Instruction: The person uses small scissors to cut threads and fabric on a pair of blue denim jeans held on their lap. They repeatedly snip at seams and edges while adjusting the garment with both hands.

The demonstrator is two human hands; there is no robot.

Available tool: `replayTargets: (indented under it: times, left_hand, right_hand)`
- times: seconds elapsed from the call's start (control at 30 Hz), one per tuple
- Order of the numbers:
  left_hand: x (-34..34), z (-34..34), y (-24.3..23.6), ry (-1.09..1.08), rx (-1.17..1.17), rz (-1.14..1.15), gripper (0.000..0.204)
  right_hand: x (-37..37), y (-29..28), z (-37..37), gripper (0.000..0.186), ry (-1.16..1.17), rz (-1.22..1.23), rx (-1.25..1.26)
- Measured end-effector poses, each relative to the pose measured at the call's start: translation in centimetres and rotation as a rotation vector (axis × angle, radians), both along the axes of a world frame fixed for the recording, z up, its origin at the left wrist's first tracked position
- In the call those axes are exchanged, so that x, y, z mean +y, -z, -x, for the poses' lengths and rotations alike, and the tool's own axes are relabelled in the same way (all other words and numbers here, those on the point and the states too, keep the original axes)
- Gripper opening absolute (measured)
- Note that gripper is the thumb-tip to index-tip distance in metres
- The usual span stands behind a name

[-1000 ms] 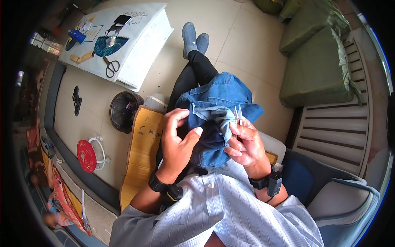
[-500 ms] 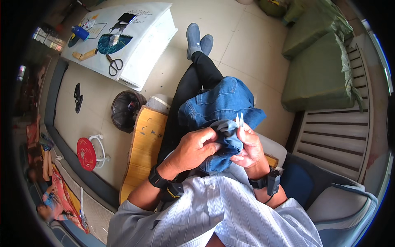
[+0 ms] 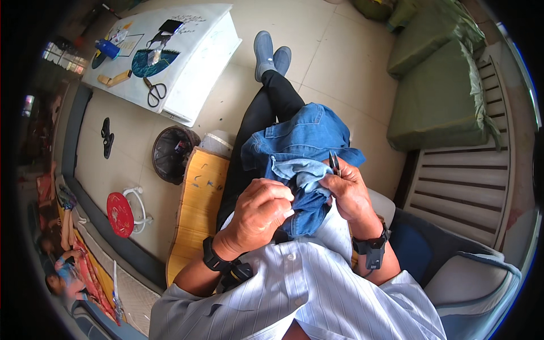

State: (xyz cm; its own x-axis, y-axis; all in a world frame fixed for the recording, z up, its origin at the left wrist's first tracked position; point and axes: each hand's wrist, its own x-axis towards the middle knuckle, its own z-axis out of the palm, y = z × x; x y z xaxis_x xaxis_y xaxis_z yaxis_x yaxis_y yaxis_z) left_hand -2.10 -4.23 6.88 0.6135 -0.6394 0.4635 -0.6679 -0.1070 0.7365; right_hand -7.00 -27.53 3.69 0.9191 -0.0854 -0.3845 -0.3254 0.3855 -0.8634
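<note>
A blue denim garment [image 3: 303, 139] lies bunched on my lap, over my black trousers. My left hand [image 3: 258, 212] is closed on a fold of the denim near its middle. My right hand [image 3: 348, 190] holds small dark thread snips [image 3: 334, 163], their tips pointing up beside the pale inner side of the fabric [image 3: 297, 170]. Both hands meet over the same fold, close together. I wear a dark wristband on each wrist.
A yellow bamboo stool [image 3: 198, 209] stands at my left, with a black round bin [image 3: 173, 153] beyond it. A white low table [image 3: 198, 62] holds scissors [image 3: 154, 90] and small items. Green cushions [image 3: 439, 99] and a slatted bench [image 3: 470, 192] are at my right.
My left hand has slid down over the fold and now covers more of it. The right hand has turned, raising the snips upright beside the cloth.
</note>
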Motion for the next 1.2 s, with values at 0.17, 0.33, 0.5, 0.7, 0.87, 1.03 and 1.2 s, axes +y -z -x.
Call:
replayTargets:
  times: [0.17, 0.33, 0.5, 0.7, 0.87, 1.03, 1.2]
  left_hand:
    - [0.3, 0.4, -0.3, 0.076, -0.059, -0.097, 0.018]
    - [0.4, 0.3, 0.9, 0.168, 0.027, -0.136, 0.015]
    - [-0.6, 0.6, 3.4, 0.108, 0.412, -0.093, 0.014]
    - [-0.7, 0.3, 3.1, -0.129, 1.575, 0.138, 0.021]
    - [-2.3, -0.2, 2.3, -0.056, 1.525, 0.298, 0.028]
    - [-2.5, -0.1, 1.6, -0.115, 1.368, 0.448, 0.029]
    - [-2.6, 0.1, 2.4, -0.039, 1.480, 0.699, 0.039]
  right_hand:
    - [-0.1, -0.4, 0.4, 0.012, 0.126, -0.276, -0.035]
    - [-0.2, 0.1, 0.8, 0.013, 0.191, -0.687, 0.016]
    - [0.8, 1.1, 0.8, 0.022, 0.242, -0.838, 0.058]
    - [0.6, 1.6, 0.4, 0.027, 0.219, -0.967, 0.034]
    - [1.7, 1.1, 0.0, 0.036, 0.141, -0.882, -0.024]
    - [0.0, -1.2, 0.0, 0.033, -0.116, -0.215, -0.042]
    - [0.0, -1.1, 0.2, 0.019, -0.118, 0.009, -0.026]
